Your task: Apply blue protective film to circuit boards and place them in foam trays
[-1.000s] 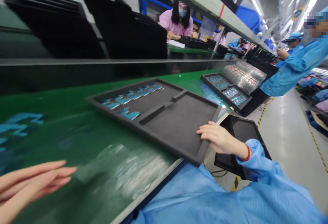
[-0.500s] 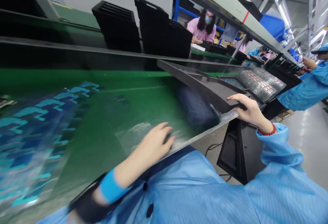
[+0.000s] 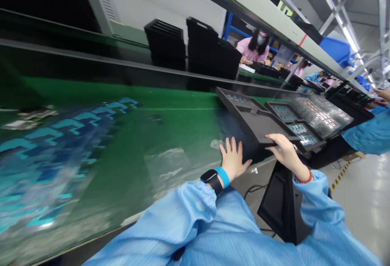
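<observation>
My right hand [image 3: 285,153] grips the near right corner of a black tray [image 3: 268,126], thumb below and fingers over the rim. Small flat parts lie in the tray's far compartment, while its near part looks bare. Just left of the tray, my left hand [image 3: 232,157] has its fingers spread, palm down low over the green bench top [image 3: 179,124]. It holds nothing. Under the tray's left side lies a dark area that I cannot make out. A clear plastic sheet [image 3: 167,162] is on the bench to the left.
Blue sheets of parts [image 3: 61,148] cover the left of the bench. Another parts tray [image 3: 297,126] and clear blister trays [image 3: 319,113] lie to the right. Black trays stand upright [image 3: 213,52] behind the bench, and another black tray [image 3: 276,193] is below its edge. Co-workers sit beyond.
My left hand has moved right across the bench, beside the tray, and its fingers have spread. The tray's inside shows more now; my right hand stays on its corner. The view has shifted.
</observation>
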A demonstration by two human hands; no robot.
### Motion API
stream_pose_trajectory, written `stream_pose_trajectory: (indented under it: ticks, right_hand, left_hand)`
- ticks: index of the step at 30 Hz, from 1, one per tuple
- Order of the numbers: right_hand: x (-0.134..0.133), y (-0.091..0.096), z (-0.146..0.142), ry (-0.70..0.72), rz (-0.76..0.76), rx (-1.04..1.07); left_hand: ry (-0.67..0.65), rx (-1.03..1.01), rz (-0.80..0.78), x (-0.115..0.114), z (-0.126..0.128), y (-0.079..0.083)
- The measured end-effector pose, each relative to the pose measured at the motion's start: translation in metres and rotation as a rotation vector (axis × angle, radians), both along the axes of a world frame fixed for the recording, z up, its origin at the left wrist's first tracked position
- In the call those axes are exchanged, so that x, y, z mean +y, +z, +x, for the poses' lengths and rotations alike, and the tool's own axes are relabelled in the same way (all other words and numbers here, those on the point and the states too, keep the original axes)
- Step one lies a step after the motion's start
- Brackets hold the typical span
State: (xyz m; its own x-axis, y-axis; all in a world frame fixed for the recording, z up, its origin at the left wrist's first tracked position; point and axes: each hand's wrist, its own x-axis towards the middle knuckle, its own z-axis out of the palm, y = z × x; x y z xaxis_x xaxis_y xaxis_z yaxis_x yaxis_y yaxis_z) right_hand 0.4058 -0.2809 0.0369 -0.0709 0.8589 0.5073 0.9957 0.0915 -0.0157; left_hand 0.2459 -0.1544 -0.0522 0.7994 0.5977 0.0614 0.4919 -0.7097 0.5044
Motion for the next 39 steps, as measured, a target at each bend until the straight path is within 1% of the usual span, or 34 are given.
stream_pose_trajectory:
  ticks: [3,5,7,8,10,11,13,15,17,19,22,24,26,27,29,32,34,36,39]
  right_hand:
    - [0.001,-0.033,-0.003,0.023,-0.061,-0.030]
    - [0.001,-0.054,-0.001,0.041,-0.109,-0.032]
    - [0.000,-0.067,0.002,0.049,-0.165,-0.010]
    - [0.000,-0.069,0.003,0.051,-0.199,0.000]
    - [0.002,-0.065,0.004,0.058,-0.245,0.006]
    - [0.006,-0.059,0.002,0.067,-0.251,0.002]
    - [0.019,-0.043,-0.005,0.106,-0.239,-0.007]
    - [0.044,-0.026,-0.019,0.193,-0.246,-0.001]
    - [0.081,-0.015,-0.040,0.314,-0.292,0.018]
    - [0.126,-0.013,-0.067,0.441,-0.359,0.048]
    - [0.195,-0.024,-0.110,0.576,-0.480,0.114]
    - [0.233,-0.038,-0.135,0.615,-0.560,0.152]
    - [0.259,-0.053,-0.153,0.621,-0.630,0.156]
    - [0.267,-0.061,-0.159,0.619,-0.661,0.146]
    - [0.275,-0.074,-0.164,0.610,-0.697,0.124]
    - [0.274,-0.088,-0.163,0.598,-0.671,0.122]
    - [0.273,-0.094,-0.160,0.590,-0.604,0.142]
    - [0.273,-0.095,-0.158,0.589,-0.506,0.189]
    - [0.277,-0.089,-0.157,0.583,-0.353,0.280]
  left_hand:
    - [0.024,-0.008,-0.020,0.001,-0.009,0.004]
    - [0.028,-0.021,-0.026,0.000,-0.022,0.010]
    - [0.012,-0.047,-0.026,0.000,-0.041,0.019]
    - [-0.001,-0.064,-0.028,0.001,-0.052,0.024]
    - [-0.019,-0.102,-0.040,0.007,-0.079,0.036]
    - [-0.016,-0.121,-0.049,0.013,-0.094,0.042]
    - [0.007,-0.152,-0.071,0.033,-0.123,0.053]
    - [0.054,-0.173,-0.092,0.061,-0.149,0.061]
    - [0.127,-0.192,-0.118,0.094,-0.169,0.064]
    - [0.230,-0.221,-0.149,0.126,-0.184,0.061]
    - [0.399,-0.290,-0.187,0.167,-0.198,0.047]
    - [0.485,-0.341,-0.221,0.185,-0.204,0.034]
    - [0.545,-0.391,-0.270,0.193,-0.210,0.020]
    - [0.569,-0.417,-0.299,0.195,-0.213,0.014]
    - [0.614,-0.471,-0.366,0.194,-0.218,0.004]
    - [0.668,-0.542,-0.475,0.189,-0.225,-0.003]
    - [0.694,-0.573,-0.527,0.186,-0.229,0.000]
    - [0.712,-0.583,-0.542,0.184,-0.232,0.006]
    - [0.698,-0.578,-0.537,0.181,-0.233,0.019]
